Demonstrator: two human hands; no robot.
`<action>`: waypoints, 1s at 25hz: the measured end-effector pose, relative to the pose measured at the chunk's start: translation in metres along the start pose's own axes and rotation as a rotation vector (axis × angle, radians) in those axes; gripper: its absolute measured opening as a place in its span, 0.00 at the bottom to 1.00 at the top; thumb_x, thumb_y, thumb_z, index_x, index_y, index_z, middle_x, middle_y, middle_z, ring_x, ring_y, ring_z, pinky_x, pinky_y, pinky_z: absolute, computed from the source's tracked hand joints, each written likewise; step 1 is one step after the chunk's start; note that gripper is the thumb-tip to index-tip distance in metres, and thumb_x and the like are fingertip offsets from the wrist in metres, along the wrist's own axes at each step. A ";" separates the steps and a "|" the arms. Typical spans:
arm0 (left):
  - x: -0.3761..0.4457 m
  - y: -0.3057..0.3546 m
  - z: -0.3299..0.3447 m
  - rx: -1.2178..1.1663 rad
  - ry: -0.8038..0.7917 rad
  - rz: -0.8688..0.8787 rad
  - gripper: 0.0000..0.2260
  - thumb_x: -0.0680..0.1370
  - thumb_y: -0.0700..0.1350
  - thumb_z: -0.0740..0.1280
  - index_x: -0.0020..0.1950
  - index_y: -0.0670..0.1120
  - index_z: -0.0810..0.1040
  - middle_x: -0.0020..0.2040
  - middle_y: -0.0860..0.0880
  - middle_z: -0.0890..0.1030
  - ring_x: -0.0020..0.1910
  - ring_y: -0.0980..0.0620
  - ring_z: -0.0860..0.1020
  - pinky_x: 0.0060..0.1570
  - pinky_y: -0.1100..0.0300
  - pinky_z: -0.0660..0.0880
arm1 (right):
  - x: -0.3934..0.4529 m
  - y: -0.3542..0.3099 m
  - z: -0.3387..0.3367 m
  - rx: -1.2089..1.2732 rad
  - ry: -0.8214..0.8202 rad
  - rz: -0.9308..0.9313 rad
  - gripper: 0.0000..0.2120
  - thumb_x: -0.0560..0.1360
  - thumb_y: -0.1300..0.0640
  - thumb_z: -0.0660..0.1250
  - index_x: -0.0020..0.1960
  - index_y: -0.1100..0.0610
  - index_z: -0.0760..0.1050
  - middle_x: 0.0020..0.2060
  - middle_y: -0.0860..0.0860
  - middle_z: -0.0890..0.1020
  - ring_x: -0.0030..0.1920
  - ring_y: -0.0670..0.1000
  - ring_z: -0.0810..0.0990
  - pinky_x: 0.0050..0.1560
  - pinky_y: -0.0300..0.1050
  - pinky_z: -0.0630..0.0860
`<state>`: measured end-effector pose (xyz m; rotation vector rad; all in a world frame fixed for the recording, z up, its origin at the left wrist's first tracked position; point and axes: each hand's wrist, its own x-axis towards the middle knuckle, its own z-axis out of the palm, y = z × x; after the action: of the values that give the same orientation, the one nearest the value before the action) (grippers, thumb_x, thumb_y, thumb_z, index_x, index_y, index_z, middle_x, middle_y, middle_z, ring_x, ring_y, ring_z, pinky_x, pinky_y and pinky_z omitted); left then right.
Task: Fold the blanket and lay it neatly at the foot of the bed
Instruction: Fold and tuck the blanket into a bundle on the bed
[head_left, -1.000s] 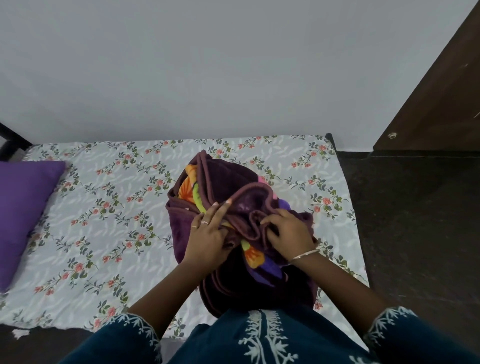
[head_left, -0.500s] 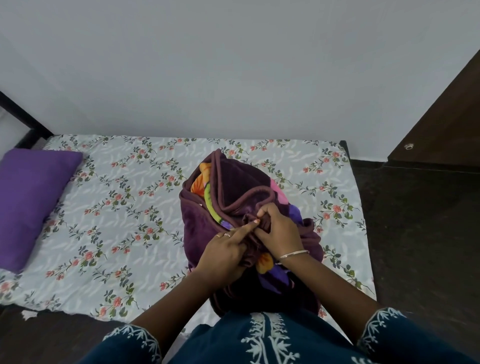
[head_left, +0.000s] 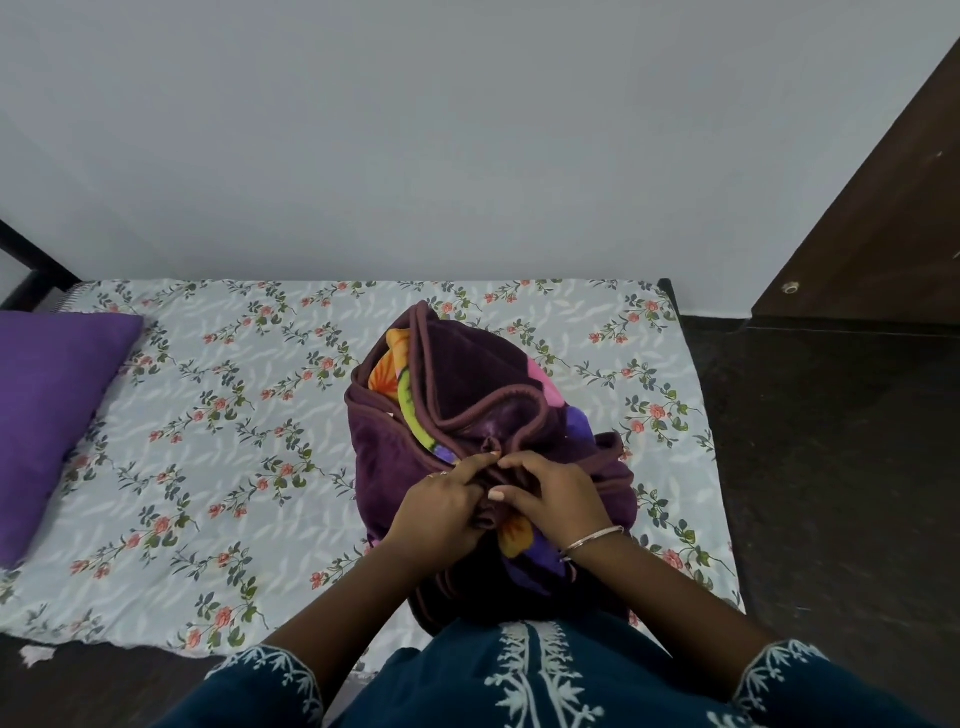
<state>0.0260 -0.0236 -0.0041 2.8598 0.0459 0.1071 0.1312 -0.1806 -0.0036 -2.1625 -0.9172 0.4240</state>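
Head view, down over bed (head_left: 218, 415)

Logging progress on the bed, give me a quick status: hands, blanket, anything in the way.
Left hand and right hand both gripping blanket edge. Blanket bunched, not folded. Pillow far left, clear.

My 2 hands, left hand (head_left: 441, 512) and right hand (head_left: 558, 499), sit on the bunched blanket (head_left: 483, 395) near the bed's (head_left: 208, 467) right edge. Open sheet runs leftward to the purple pillow (head_left: 52, 415) blocking the left edge. The wall (head_left: 415, 156) closes the far edge.
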 end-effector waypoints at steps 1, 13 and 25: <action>-0.001 -0.001 0.001 -0.005 -0.007 -0.001 0.15 0.76 0.56 0.62 0.41 0.46 0.80 0.69 0.55 0.73 0.40 0.49 0.81 0.35 0.59 0.75 | 0.001 0.005 0.002 -0.009 -0.014 0.007 0.27 0.69 0.33 0.62 0.58 0.50 0.78 0.48 0.49 0.85 0.49 0.54 0.82 0.49 0.48 0.77; -0.009 -0.017 -0.002 0.005 -0.019 0.004 0.17 0.74 0.57 0.63 0.45 0.45 0.83 0.57 0.52 0.81 0.40 0.50 0.82 0.39 0.59 0.78 | 0.050 0.019 -0.090 0.295 0.281 0.338 0.05 0.74 0.55 0.69 0.46 0.55 0.76 0.37 0.49 0.79 0.38 0.50 0.77 0.41 0.40 0.71; -0.010 -0.016 -0.002 -0.212 -0.031 -0.222 0.27 0.68 0.66 0.60 0.49 0.46 0.83 0.56 0.55 0.80 0.46 0.53 0.81 0.42 0.65 0.72 | -0.031 0.032 0.021 -0.392 -0.379 0.102 0.16 0.74 0.48 0.61 0.60 0.49 0.77 0.57 0.54 0.70 0.50 0.61 0.79 0.47 0.48 0.73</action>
<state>0.0154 -0.0080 -0.0077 2.6234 0.3252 0.0206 0.1139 -0.2083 -0.0409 -2.5431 -1.1769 0.7789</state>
